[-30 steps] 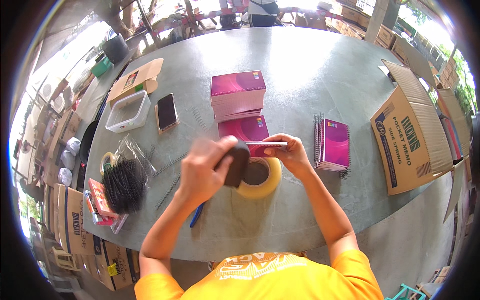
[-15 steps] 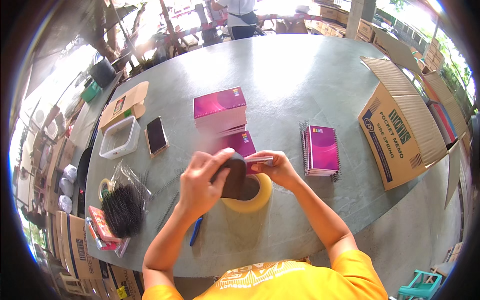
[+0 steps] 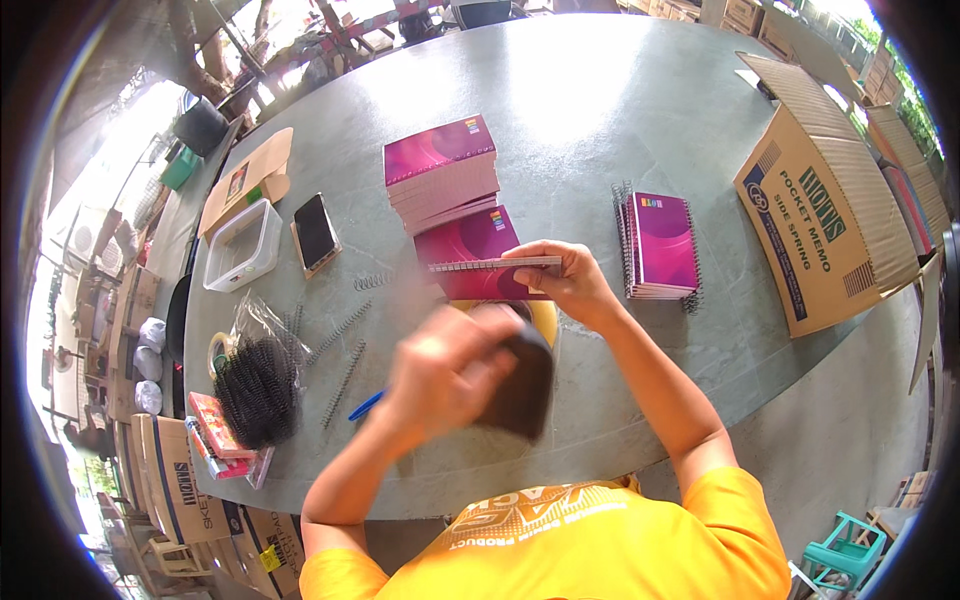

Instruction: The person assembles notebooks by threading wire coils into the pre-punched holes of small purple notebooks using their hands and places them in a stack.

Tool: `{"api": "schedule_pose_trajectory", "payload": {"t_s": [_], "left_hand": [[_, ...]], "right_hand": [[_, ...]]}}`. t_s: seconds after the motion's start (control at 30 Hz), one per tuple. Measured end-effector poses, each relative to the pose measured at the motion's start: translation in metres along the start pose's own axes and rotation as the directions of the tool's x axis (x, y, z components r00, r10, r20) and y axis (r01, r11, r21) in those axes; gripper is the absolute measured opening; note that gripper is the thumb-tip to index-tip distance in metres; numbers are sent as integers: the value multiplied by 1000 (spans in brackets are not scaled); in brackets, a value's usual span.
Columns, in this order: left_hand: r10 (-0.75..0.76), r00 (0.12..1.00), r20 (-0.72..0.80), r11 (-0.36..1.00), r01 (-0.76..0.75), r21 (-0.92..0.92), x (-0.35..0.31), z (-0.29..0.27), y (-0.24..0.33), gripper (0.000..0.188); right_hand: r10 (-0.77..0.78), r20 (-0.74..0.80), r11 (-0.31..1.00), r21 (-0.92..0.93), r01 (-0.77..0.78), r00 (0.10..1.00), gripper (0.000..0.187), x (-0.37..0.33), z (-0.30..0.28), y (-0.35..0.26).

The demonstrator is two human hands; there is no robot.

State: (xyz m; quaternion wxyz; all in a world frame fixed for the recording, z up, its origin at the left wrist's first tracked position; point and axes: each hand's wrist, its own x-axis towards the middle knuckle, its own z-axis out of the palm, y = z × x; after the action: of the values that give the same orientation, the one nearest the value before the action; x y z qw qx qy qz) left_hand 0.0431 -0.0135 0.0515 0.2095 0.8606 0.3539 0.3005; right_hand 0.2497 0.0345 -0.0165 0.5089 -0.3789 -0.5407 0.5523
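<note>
Notebook, thin and magenta, sits edge-on in the right hand, fingers clamped on it, above the surface. Left hand, blurred, grips a dark block. Brown carton lies right.

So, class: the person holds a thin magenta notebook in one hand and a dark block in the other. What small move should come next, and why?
Probably bring the left hand and its blurred dark block to the thin magenta notebook. The right hand holds that notebook level by its edge above the yellow tape roll, and the block is clear of it.
</note>
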Motion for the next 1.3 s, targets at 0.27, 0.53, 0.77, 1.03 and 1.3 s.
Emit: {"api": "schedule_pose_trajectory", "payload": {"t_s": [0.27, 0.53, 0.77, 1.03, 1.3], "left_hand": [[151, 973, -174, 953, -96, 286, 19, 7, -49, 28], [155, 979, -132, 926, -97, 366, 31, -5, -37, 15], [95, 990, -105, 884, -35, 467, 32, -6, -46, 7], [46, 970, 239, 882, -152, 446, -59, 66, 16, 51], [-20, 995, -99, 987, 36, 154, -28, 9, 6, 50]], "right_hand": [[-77, 186, 997, 22, 75, 980, 20, 5, -1, 4], [-68, 186, 997, 36, 62, 980, 22, 5, 2, -2], [-135, 200, 990, -14, 140, 970, 22, 6, 2, 0], [-75, 166, 995, -49, 84, 983, 16, 5, 5, -1], [-109, 91, 993, 46, 105, 990, 11, 2, 10, 5]]}}
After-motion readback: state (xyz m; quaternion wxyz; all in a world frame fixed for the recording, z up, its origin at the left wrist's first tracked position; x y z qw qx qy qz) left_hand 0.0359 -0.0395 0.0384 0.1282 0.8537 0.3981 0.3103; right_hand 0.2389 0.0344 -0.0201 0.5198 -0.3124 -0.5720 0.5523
